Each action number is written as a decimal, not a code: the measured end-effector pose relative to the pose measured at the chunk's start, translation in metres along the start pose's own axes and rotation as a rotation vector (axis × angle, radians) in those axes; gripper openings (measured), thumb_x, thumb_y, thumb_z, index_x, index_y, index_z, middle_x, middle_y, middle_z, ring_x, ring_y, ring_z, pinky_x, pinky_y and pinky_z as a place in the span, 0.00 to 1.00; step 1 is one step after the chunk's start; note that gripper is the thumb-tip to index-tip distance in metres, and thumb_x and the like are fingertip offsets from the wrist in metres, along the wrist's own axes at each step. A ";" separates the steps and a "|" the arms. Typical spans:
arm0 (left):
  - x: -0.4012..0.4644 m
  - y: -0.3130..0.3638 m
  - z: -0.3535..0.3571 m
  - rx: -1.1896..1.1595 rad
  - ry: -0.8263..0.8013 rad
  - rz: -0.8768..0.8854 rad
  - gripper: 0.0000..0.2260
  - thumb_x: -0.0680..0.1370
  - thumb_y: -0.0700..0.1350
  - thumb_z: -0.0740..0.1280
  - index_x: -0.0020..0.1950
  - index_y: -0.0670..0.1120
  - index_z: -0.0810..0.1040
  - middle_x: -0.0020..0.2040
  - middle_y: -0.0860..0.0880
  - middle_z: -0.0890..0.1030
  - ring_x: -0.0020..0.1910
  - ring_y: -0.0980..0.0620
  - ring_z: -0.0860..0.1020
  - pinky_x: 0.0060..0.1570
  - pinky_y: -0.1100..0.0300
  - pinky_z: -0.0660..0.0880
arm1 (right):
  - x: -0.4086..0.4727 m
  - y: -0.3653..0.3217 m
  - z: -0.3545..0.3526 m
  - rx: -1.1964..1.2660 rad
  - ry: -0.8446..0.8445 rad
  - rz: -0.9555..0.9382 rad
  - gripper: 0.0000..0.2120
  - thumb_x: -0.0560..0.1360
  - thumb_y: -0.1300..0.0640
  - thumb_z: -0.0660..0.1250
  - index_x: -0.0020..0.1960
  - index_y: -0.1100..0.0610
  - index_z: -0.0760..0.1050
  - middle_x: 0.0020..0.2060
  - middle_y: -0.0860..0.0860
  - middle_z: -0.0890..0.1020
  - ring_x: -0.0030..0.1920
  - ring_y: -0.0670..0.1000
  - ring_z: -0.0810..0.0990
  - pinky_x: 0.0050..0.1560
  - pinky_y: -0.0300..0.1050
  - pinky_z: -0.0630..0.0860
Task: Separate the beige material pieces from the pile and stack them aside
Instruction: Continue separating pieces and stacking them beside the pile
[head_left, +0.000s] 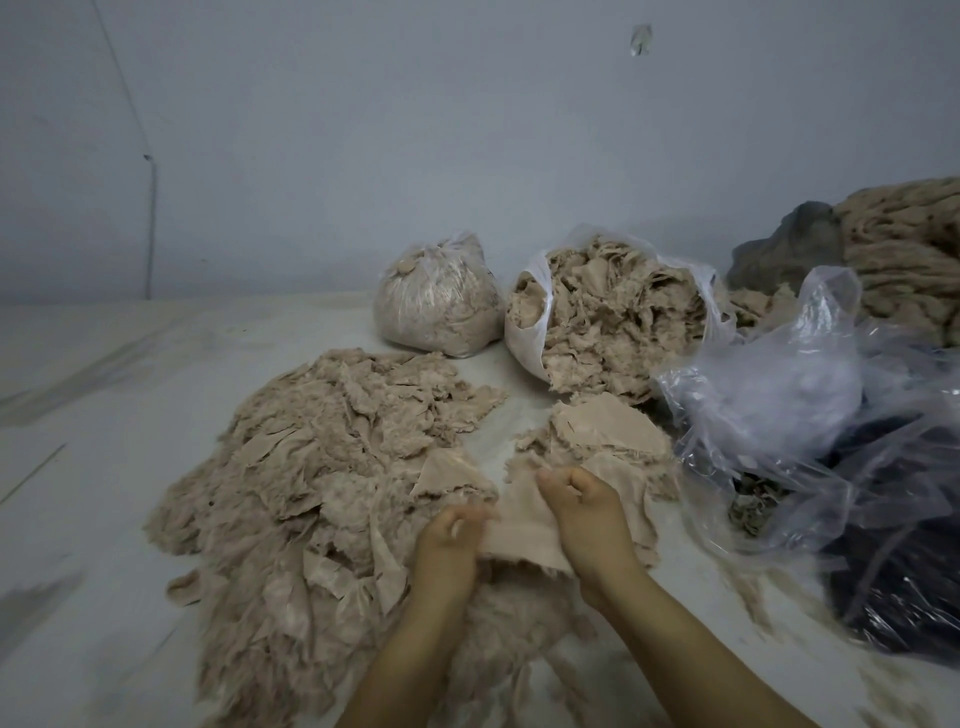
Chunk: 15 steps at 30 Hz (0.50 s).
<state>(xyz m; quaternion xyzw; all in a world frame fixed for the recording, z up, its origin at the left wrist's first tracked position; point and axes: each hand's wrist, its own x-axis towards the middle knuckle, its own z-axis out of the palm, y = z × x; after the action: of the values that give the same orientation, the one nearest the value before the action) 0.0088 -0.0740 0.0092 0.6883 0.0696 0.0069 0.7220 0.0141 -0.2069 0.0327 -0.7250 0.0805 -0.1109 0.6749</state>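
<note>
Both hands on one beige piece (519, 535) just above the pile (322, 467): left hand (449, 545) and right hand (587, 514) pinch its edges, fingers curled. It looks limp, light and frayed, so grip the firmer hem, not the fringe.

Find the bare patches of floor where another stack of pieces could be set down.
Bare floor lies left of the big pile, reaching the wall. A narrow strip runs between pile and small stack. The right is crowded with the open bag and clear plastic.
</note>
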 end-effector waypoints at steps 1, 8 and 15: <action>0.002 0.000 -0.003 -0.039 0.043 0.022 0.09 0.79 0.46 0.64 0.43 0.46 0.81 0.38 0.46 0.83 0.35 0.51 0.79 0.35 0.60 0.74 | 0.002 0.003 -0.004 0.012 0.002 0.014 0.15 0.78 0.53 0.65 0.34 0.58 0.70 0.27 0.49 0.72 0.32 0.49 0.70 0.38 0.43 0.66; 0.012 -0.003 -0.023 0.223 0.218 0.238 0.16 0.80 0.46 0.62 0.32 0.48 0.69 0.28 0.52 0.69 0.29 0.54 0.67 0.29 0.63 0.64 | 0.010 0.016 -0.018 0.179 0.118 0.046 0.12 0.76 0.57 0.68 0.34 0.58 0.78 0.29 0.49 0.80 0.30 0.47 0.77 0.33 0.38 0.72; 0.014 -0.004 -0.053 0.580 0.009 0.291 0.11 0.78 0.48 0.66 0.35 0.53 0.77 0.31 0.56 0.78 0.31 0.61 0.74 0.35 0.64 0.71 | 0.045 0.015 -0.063 -0.675 0.224 -0.048 0.13 0.78 0.50 0.63 0.57 0.56 0.75 0.52 0.56 0.77 0.56 0.58 0.75 0.53 0.49 0.71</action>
<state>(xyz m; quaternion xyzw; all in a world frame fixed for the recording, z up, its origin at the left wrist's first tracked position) 0.0165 -0.0200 0.0016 0.8680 -0.0273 0.0928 0.4871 0.0406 -0.2801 0.0243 -0.8921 0.1692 -0.1725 0.3818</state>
